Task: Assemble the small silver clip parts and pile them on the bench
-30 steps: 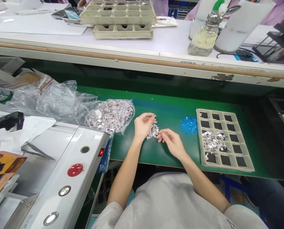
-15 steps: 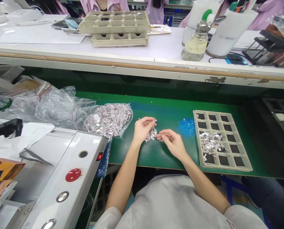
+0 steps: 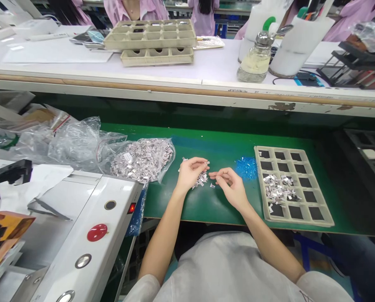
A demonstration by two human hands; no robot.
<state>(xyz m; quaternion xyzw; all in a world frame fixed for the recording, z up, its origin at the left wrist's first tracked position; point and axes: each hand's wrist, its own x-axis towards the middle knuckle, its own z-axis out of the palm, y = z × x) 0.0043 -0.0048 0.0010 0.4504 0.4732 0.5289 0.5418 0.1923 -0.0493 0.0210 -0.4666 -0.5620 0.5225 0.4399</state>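
Observation:
My left hand (image 3: 190, 173) pinches a small whitish metallic part (image 3: 208, 162) between thumb and fingertips. Beneath that hand lies a small pile of the same parts (image 3: 201, 179), partly hidden by it. My right hand (image 3: 231, 186) hovers just right of the pile, its thumb and fingers drawn together; whether a tiny piece is between them is too small to tell. One loose part (image 3: 212, 185) rests on the green mat between the hands. To the left, a clear plastic bag (image 3: 145, 160) is spread with many more parts. Small blue pieces (image 3: 246, 167) form a heap at the right.
A beige compartment tray (image 3: 313, 184) with black-lined cells stands right, some cells holding parts. A white machine (image 3: 111, 235) with buttons flanks the left. Above runs a shelf (image 3: 212, 71) with stacked trays (image 3: 156, 56), a glass bottle (image 3: 255, 63) and white cups (image 3: 297, 46). People in pink sit beyond.
My two hands have drawn slightly apart and the left has turned a little, still pinching a part. A single loose part now shows on the mat below my right fingertips.

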